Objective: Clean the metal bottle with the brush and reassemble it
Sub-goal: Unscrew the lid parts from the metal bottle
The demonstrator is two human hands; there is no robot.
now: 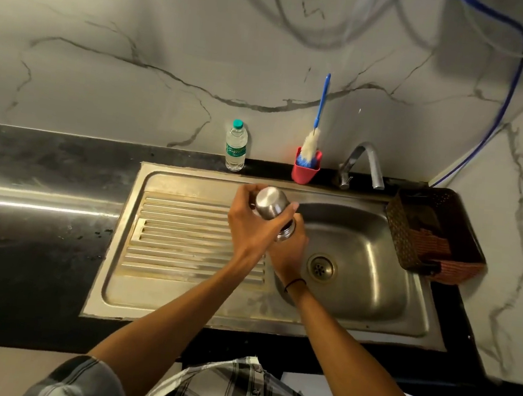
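Both hands grip the metal bottle (pixel 271 203) over the sink (pixel 354 317), left hand (pixel 247 225) round its body, right hand (pixel 288 249) at the lower capped end, probably unscrewing, while the brush (pixel 313 138) waits at the counter's back edge.

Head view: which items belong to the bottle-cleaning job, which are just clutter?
Job:
- metal bottle, gripped by left hand and right hand
- brush, standing in red cup
- sink, tap

Lying about:
- plastic water bottle on the counter
- dark basket with a cloth at the sink's right edge
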